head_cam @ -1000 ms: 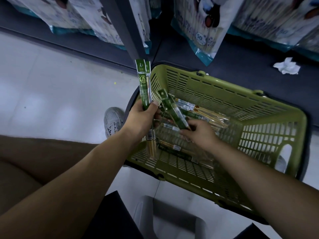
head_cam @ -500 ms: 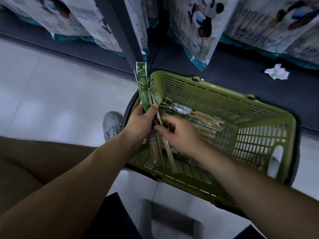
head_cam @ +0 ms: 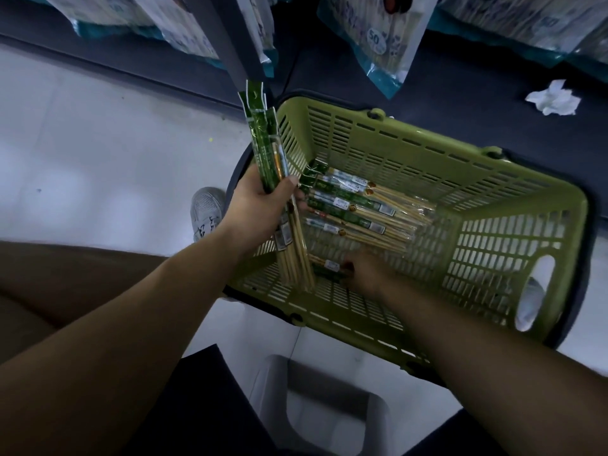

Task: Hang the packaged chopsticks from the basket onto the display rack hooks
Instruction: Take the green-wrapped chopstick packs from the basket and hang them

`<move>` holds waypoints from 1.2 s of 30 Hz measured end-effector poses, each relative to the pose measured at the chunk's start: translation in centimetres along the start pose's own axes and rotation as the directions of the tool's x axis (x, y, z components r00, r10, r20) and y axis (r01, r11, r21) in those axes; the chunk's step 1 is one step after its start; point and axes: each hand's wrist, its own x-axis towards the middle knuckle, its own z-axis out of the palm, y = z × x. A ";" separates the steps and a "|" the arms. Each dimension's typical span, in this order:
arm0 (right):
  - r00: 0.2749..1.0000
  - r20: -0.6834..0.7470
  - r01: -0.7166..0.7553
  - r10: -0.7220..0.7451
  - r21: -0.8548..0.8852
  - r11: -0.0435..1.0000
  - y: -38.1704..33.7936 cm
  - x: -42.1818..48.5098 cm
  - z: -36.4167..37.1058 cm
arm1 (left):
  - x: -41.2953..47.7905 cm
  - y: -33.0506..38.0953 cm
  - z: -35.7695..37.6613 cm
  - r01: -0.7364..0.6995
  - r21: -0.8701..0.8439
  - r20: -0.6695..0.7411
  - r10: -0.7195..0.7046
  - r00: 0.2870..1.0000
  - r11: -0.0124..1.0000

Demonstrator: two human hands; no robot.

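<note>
Gathering step. Left hand clenches a bundle of chopstick packs over the green basket corner. Right hand reaches a single pack on the basket floor; fingers' grasp unclear. Loose packs remain inside. Next, probably: pinch that pack and add it to the bundle.

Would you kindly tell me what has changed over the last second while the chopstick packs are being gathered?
The right hand added what it held to the bundle, then went back down into the basket to a loose pack by its near wall; a grip isn't clear. The left hand still grips the bundle, upright at the basket's left end.
</note>
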 end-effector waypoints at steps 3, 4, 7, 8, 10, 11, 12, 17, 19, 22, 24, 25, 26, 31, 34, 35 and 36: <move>1.000 -0.019 -0.004 0.003 -0.083 0.997 0.1 0.2 0.7 | 0.0 -0.1 0.0 0.010 -0.002 -0.015 -0.010 1.000 1.000; 1.000 -0.021 -0.007 0.005 -0.123 0.992 0.2 0.3 0.8 | 0.0 -0.2 0.0 0.010 -0.004 -0.016 -0.010 1.000 1.000; 0.999 -0.002 -0.034 0.034 -0.190 0.981 0.3 0.3 1.0 | -0.1 -0.3 0.1 0.006 0.009 -0.011 -0.006 1.000 1.000; 0.999 0.029 -0.031 0.036 -0.174 0.984 0.3 0.3 1.0 | -0.1 -0.3 0.1 0.006 0.015 -0.008 -0.006 1.000 1.000; 0.993 0.118 -0.004 0.021 -0.140 0.990 0.3 0.4 0.7 | -0.1 -0.3 0.1 0.012 0.015 -0.004 -0.012 1.000 1.000; 0.987 0.160 0.013 0.010 -0.140 0.990 0.3 0.4 0.6 | -0.1 -0.3 0.1 0.011 0.013 -0.005 -0.011 1.000 1.000; 0.981 0.194 0.024 0.004 -0.144 0.989 0.2 0.5 0.5 | -0.1 -0.3 0.1 0.009 0.016 -0.007 -0.009 1.000 1.000; 0.970 0.245 0.012 0.005 -0.069 0.998 0.3 0.7 0.3 | 0.1 -0.6 0.1 0.018 0.000 -0.017 -0.018 1.000 1.000; 0.966 0.260 0.007 -0.003 -0.015 1.000 0.6 0.7 0.2 | 0.3 -0.7 0.0 0.026 -0.008 -0.021 -0.026 0.999 1.000; 0.965 0.263 -0.002 -0.006 0.031 1.000 0.9 0.8 0.1 | 0.4 -0.9 0.0 0.015 -0.022 -0.015 -0.015 1.000 1.000; 0.963 0.269 0.006 -0.011 0.020 1.000 1.0 0.8 0.1 | 0.5 -1.1 0.0 0.004 -0.020 -0.016 -0.004 1.000 1.000; 0.963 0.269 0.008 -0.012 0.016 1.000 1.0 0.8 0.1 | 0.5 -1.1 0.0 -0.001 -0.014 -0.018 0.000 1.000 1.000; 0.965 0.263 0.005 -0.010 0.017 1.000 1.0 0.7 0.1 | 0.6 -1.2 0.0 -0.001 -0.008 -0.019 0.001 1.000 1.000; 0.976 0.217 -0.001 -0.004 0.023 1.000 0.8 -0.3 -0.5 | 0.7 -1.5 0.0 0.021 -0.016 -0.029 -0.021 0.999 1.000; 0.990 0.142 -0.016 -0.009 0.176 0.984 0.8 -1.4 -2.7 | 0.5 -1.4 0.3 0.022 -0.046 -0.016 -0.023 1.000 0.999; 0.993 0.118 -0.029 0.001 0.234 0.972 0.6 -1.8 -3.8 | 0.4 -1.3 0.4 0.036 -0.083 -0.008 -0.036 0.999 0.996; 0.994 0.107 -0.041 0.012 0.278 0.960 0.5 -2.3 -5.1 | 0.3 -1.2 0.5 0.054 -0.126 0.002 -0.054 0.999 0.991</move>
